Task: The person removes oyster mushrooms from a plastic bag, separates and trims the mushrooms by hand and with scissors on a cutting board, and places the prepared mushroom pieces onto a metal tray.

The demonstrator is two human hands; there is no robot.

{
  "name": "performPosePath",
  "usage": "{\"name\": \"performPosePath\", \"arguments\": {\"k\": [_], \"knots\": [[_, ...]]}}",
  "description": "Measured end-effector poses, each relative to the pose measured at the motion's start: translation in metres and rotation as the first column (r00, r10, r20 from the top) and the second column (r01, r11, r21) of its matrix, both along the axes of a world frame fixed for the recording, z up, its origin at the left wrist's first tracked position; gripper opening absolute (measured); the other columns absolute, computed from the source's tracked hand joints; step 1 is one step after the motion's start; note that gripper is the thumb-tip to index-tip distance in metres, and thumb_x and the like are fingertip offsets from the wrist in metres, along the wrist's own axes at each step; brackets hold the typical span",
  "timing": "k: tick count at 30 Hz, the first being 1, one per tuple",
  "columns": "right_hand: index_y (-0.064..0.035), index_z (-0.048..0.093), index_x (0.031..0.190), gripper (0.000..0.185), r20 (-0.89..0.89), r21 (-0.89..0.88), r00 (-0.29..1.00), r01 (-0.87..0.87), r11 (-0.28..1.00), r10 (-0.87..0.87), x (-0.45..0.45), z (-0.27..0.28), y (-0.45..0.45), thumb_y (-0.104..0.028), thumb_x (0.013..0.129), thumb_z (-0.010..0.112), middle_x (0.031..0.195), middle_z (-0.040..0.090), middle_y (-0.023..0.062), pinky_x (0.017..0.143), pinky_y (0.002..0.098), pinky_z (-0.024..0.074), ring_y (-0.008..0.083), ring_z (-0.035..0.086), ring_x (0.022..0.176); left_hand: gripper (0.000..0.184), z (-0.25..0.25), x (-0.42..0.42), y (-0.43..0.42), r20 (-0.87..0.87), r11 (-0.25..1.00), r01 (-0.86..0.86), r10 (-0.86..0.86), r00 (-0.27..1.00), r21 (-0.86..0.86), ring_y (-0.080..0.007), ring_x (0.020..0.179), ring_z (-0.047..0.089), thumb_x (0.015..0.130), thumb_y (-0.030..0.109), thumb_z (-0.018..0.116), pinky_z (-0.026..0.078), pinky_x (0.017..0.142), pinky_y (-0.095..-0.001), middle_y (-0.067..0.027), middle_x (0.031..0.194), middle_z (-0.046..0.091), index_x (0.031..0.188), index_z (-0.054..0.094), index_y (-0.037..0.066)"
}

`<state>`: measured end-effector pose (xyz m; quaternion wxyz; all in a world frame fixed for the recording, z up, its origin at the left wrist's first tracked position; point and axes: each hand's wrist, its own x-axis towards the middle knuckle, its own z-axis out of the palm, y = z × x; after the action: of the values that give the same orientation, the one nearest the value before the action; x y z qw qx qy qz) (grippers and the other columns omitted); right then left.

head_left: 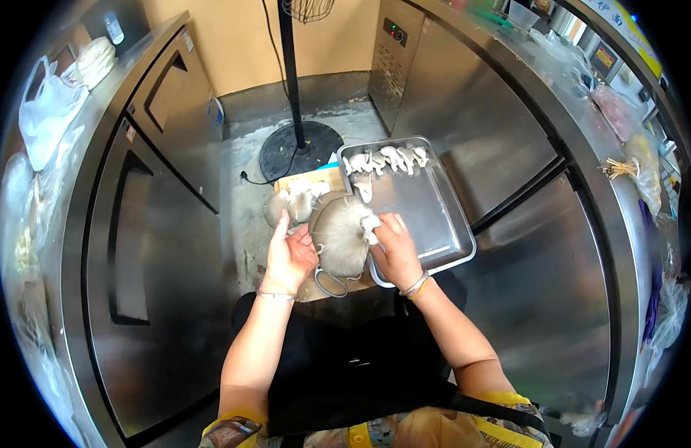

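Note:
A large grey-brown oyster mushroom cluster (342, 235) is held up by its pale stem in my right hand (396, 248), whose fingers are closed round the stem. Close to the cluster's left edge, my left hand (290, 256) is open, with its palm up and fingers spread. Behind it, more mushrooms (299, 196) lie on a light brown board (310, 288). A looped metal handle (331, 284) shows below the held cluster. To the right, a metal tray (451, 200) holds several small mushroom pieces (396, 158) along its far side and one lower at the left.
A black stand (299, 136) with a round base and a cable rises behind the board. Steel cabinets (155, 299) stand on the left and more steel cabinets (525, 261) on the right. Plastic bags (50, 112) lie on the left counter, and skewers (620, 169) on the right counter.

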<state>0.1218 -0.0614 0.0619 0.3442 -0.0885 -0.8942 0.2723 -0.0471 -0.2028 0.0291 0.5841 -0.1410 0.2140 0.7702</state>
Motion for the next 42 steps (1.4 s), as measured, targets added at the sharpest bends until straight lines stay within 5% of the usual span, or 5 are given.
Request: {"name": "performPosePath", "arguments": {"k": [6,29,32,35,42], "knots": [[0.0,0.054,0.089,0.024,0.124,0.043,0.983,-0.144,0.989,0.137,-0.01,0.01,-0.034,-0.001,0.067,0.06,0.098,0.052,0.0147,0.079,0.0372,0.0424,0.0337,0.049,0.092,0.065,0.025,0.031,-0.052,-0.496,0.997,0.035,0.006,0.868,0.072,-0.0274,0.12,0.042,0.088,0.042,0.05,0.036,0.1,-0.0445,-0.0131,0.131,0.043,0.133,0.03,0.0],[-0.0025,0.058,0.081,0.02,0.592,-0.188,0.804,0.078,0.979,0.05,-0.027,-0.098,-0.057,-0.022,0.08,0.06,0.086,0.057,0.016,0.059,0.0346,0.0476,0.027,0.057,0.065,0.044,-0.009,-0.011,-0.097,-0.474,0.958,-0.286,0.239,0.848,-0.028,-0.0203,0.108,0.052,0.083,0.005,0.055,0.042,0.094,-0.0345,-0.0076,0.117,0.054,0.125,0.043,0.005],[-0.0032,0.054,0.091,0.017,0.453,-0.617,0.852,0.085,0.783,0.264,0.002,-0.112,-0.06,-0.012,0.08,0.063,0.075,0.058,0.0092,0.052,0.0274,0.0449,0.0167,0.054,0.056,0.047,-0.005,-0.008,-0.092,-0.539,0.945,-0.327,0.269,0.798,-0.013,-0.0201,0.109,0.052,0.081,0.003,0.056,0.042,0.094,-0.0351,-0.007,0.116,0.055,0.125,0.043,0.006],[-0.0058,0.04,0.117,0.044,0.06,-0.998,0.964,0.066,-0.015,0.257,0.034,-0.096,-0.074,-0.006,0.08,0.064,0.07,0.055,0.0021,0.045,0.0208,0.0391,0.0101,0.052,0.055,0.047,-0.01,-0.006,-0.085,-0.593,0.948,-0.317,0.264,0.76,0.016,-0.0204,0.109,0.051,0.08,0.002,0.058,0.041,0.095,-0.0365,-0.0063,0.115,0.055,0.124,0.044,0.008],[-0.0056,0.048,0.103,0.026,-0.172,-0.959,0.926,-0.08,-0.273,0.335,0.05,-0.096,-0.071,-0.014,0.082,0.061,0.065,0.049,-0.0001,0.041,0.0199,0.0358,0.0082,0.048,0.05,0.048,-0.029,-0.004,-0.066,-0.636,0.96,-0.281,0.214,0.741,-0.004,-0.0196,0.106,0.053,0.077,-0.007,0.057,0.043,0.091,-0.0342,-0.0074,0.113,0.055,0.12,0.045,0.008]]}}
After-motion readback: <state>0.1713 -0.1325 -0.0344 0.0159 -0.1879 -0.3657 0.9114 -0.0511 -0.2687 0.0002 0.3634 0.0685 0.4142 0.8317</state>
